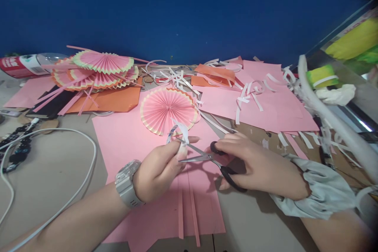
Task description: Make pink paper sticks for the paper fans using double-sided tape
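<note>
My left hand (161, 169), wearing a grey watch (126, 181), pinches a curled white paper strip (183, 129) between thumb and fingers. Black-handled scissors (206, 156) are in my right hand (260, 163), their blades apart and pointing left at the strip by my left fingertips. Just beyond lies a round pleated pink paper fan (168, 106) with a pale, orange-edged rim. It rests on pink paper (118, 147). Two narrow pink strips (180, 216) run toward me below my hands. Whether the blades touch the strip, I cannot tell.
More pleated fans (103, 63) are stacked at back left, beside a bottle (23, 66). Pink sheets (224, 100) and white paper scraps (177, 78) lie at back and right. A white cable (93, 161) loops at left. A thick white tube (325, 114) borders the right.
</note>
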A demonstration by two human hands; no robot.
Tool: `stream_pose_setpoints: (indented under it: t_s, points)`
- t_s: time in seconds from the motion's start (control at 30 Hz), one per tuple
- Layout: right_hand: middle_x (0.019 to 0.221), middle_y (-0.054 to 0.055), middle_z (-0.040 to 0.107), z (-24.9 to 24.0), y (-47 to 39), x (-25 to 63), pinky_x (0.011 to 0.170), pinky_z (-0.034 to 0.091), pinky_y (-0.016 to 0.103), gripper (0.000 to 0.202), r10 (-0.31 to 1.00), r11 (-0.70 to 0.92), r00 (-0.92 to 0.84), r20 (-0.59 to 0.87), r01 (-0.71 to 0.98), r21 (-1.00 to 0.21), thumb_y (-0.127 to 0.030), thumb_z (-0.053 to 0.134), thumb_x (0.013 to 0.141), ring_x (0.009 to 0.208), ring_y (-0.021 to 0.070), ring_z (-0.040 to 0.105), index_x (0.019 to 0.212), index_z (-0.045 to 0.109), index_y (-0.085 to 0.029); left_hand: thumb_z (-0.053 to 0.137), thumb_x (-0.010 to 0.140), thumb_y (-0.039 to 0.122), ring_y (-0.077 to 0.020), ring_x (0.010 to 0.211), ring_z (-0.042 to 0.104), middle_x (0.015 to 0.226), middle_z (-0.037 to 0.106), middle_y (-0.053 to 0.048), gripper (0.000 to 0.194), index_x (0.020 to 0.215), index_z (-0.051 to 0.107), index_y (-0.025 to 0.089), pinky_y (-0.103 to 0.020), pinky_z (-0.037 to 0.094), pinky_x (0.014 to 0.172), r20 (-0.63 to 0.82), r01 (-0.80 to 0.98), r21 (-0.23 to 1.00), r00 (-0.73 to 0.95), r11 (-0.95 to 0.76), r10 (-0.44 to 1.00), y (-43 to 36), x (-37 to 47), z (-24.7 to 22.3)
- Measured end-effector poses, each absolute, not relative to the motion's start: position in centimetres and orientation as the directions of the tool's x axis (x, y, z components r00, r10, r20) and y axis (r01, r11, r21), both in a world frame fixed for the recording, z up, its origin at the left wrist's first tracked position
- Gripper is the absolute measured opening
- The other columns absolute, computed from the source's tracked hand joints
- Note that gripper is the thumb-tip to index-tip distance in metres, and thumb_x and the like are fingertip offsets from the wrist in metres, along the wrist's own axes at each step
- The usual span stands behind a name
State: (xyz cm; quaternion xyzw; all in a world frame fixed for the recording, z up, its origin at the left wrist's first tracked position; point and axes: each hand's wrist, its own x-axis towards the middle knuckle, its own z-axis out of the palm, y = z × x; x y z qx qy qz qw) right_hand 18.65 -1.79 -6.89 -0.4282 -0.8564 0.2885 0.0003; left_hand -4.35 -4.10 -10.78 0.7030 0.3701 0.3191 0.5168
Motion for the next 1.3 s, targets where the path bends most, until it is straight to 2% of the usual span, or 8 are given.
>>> stream_pose_setpoints:
  t_s: [0.17,0.37,0.53,0.7,0.8,1.13,1.2,1.3]
  points:
    - [0.074,0.0,0.051,-7.1,-1.9,18.9,0.068,0.035,0.028,0.031,0.725,0.48,-0.655,-0.211,0.701,-0.528,-0.041,0.068,0.07,0.072,0.0162,0.045,0.078,0.05,-0.018,0.028,0.096,0.03,-0.0157,0.066,0.052,0.06,0.044,0.002,0.034,0.117,0.05,0.013,-0.029,0.042,0.069,0.073,0.216,0.953,0.523,-0.215,0.849,-4.1,-4.2,-10.6]
    - [0.073,-0.002,0.048,-7.7,-2.0,19.1,0.064,0.034,0.026,0.042,0.711,0.48,-0.683,-0.167,0.646,-0.594,-0.053,0.068,0.067,0.07,0.0147,0.044,0.076,0.045,-0.019,0.028,0.097,0.028,-0.0124,0.061,0.054,0.087,0.061,-0.005,0.035,0.126,0.042,0.015,-0.03,0.045,0.072,0.124,0.202,0.941,0.54,-0.272,0.832,-4.2,-4.3,-10.9]
    - [0.075,-0.002,0.046,-8.1,-1.9,19.4,0.062,0.035,0.025,0.042,0.672,0.486,-0.723,-0.161,0.594,-0.641,-0.049,0.07,0.066,0.07,0.0141,0.043,0.076,0.042,-0.019,0.029,0.096,0.024,-0.0155,0.084,0.062,0.108,0.062,-0.008,0.028,0.114,0.049,0.016,-0.031,0.047,0.08,0.162,0.228,0.914,0.554,-0.336,0.817,-4.3,-4.4,-10.7]
    - [0.076,-0.002,0.044,-8.6,-1.7,19.6,0.063,0.035,0.025,0.042,0.649,0.49,-0.75,-0.126,0.54,-0.684,-0.044,0.073,0.064,0.071,0.0138,0.043,0.079,0.043,-0.019,0.029,0.095,0.021,-0.0147,0.084,0.064,0.116,0.062,-0.008,0.024,0.088,0.052,0.017,-0.03,0.048,0.08,0.188,0.253,0.895,0.532,-0.366,0.826,-4.4,-4.4,-10.6]
    - [0.077,-0.001,0.045,-8.8,-1.7,19.6,0.065,0.037,0.025,0.041,0.647,0.476,-0.754,-0.113,0.515,-0.713,-0.042,0.074,0.063,0.072,0.0141,0.044,0.08,0.045,-0.019,0.028,0.095,0.02,-0.0137,0.078,0.063,0.12,0.06,-0.009,0.024,0.09,0.051,0.017,-0.031,0.048,0.077,0.219,0.238,0.889,0.528,-0.391,0.82,-4.4,-4.3,-10.5]
    - [0.084,0.004,0.057,-9.0,-1.7,19.8,0.067,0.041,0.028,0.039,0.689,0.503,-0.723,-0.044,0.522,-0.689,-0.043,0.073,0.063,0.078,0.0197,0.051,0.087,0.055,-0.018,0.024,0.096,0.026,-0.0189,0.094,0.06,0.097,0.064,-0.01,0.028,0.088,0.05,0.017,-0.036,0.046,0.085,0.226,0.205,0.898,0.547,-0.39,0.806,-4.3,-4.3,-10.5]
    - [0.085,0.005,0.059,-8.9,-1.7,19.9,0.068,0.041,0.029,0.039,0.704,0.517,-0.709,-0.028,0.539,-0.664,-0.042,0.072,0.063,0.079,0.0206,0.052,0.09,0.057,-0.018,0.024,0.096,0.028,-0.0199,0.091,0.06,0.079,0.062,-0.006,0.03,0.087,0.051,0.018,-0.036,0.046,0.083,0.192,0.202,0.915,0.543,-0.349,0.817,-4.4,-4.2,-10.4]
    - [0.086,0.005,0.06,-8.9,-1.8,19.9,0.069,0.042,0.03,0.04,0.712,0.529,-0.701,-0.019,0.554,-0.643,-0.043,0.072,0.063,0.081,0.0216,0.053,0.092,0.059,-0.019,0.024,0.096,0.029,-0.0179,0.07,0.057,0.062,0.051,-0.001,0.031,0.093,0.053,0.017,-0.035,0.046,0.076,0.154,0.2,0.931,0.541,-0.304,0.827,-4.4,-4.2,-10.3]
